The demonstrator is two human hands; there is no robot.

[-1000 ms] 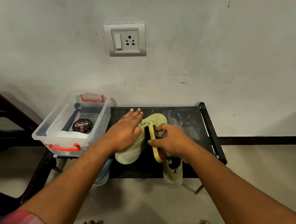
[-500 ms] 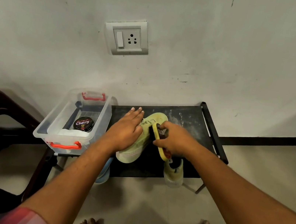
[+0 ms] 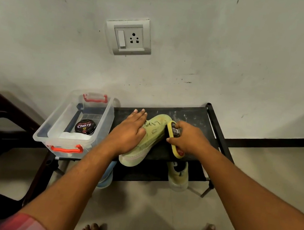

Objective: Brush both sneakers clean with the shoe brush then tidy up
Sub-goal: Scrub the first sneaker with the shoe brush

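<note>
Pressing sneaker, left hand fingers straight, right hand fingers clamped on shoe brush, bristles hidden, probably touching sneaker

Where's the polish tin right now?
In the head view, the polish tin lies inside the clear box at the left end of the rack, just left of the left hand.
</note>
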